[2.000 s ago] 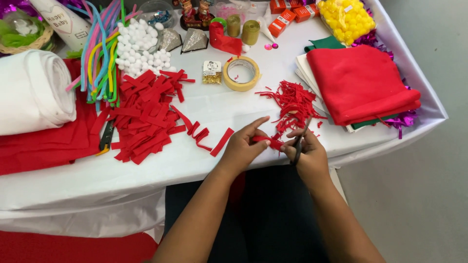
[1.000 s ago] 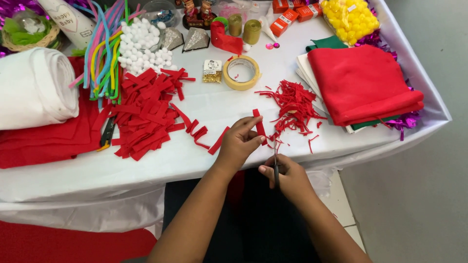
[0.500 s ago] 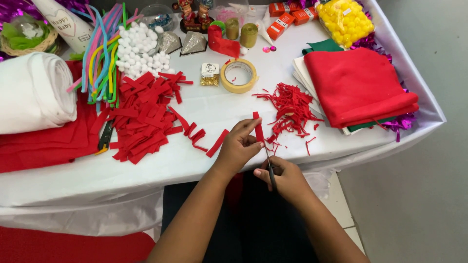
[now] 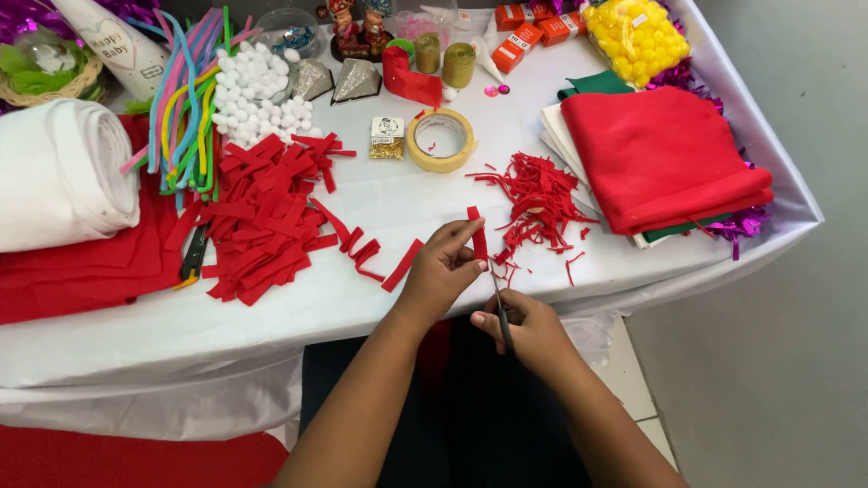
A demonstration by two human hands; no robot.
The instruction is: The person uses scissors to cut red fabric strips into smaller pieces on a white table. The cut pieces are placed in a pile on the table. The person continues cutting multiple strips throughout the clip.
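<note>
My left hand (image 4: pixel 440 268) pinches a short red felt strip (image 4: pixel 478 235) upright at the table's front edge. My right hand (image 4: pixel 527 331), just below and to the right, grips small scissors (image 4: pixel 500 307) whose blades point up at the strip's lower end. Beyond the strip lies a heap of thin red felt slivers (image 4: pixel 540 199). To the left, a large pile of wider red felt strips (image 4: pixel 267 212) spreads over the white tablecloth (image 4: pixel 362 298), with a few loose strips trailing toward my left hand.
A tape roll (image 4: pixel 440 139) sits mid-table. Folded red, white and green felt (image 4: pixel 660 163) is stacked at the right. A white fabric roll (image 4: pixel 59 172) on red felt, coloured pipe cleaners (image 4: pixel 185 99) and white pompoms (image 4: pixel 258 99) lie at left. Small craft items line the back.
Both hands have drawn slightly nearer the table edge. The strip stands upright in my left hand and the scissors have come up under it. More slivers lie by the heap.
</note>
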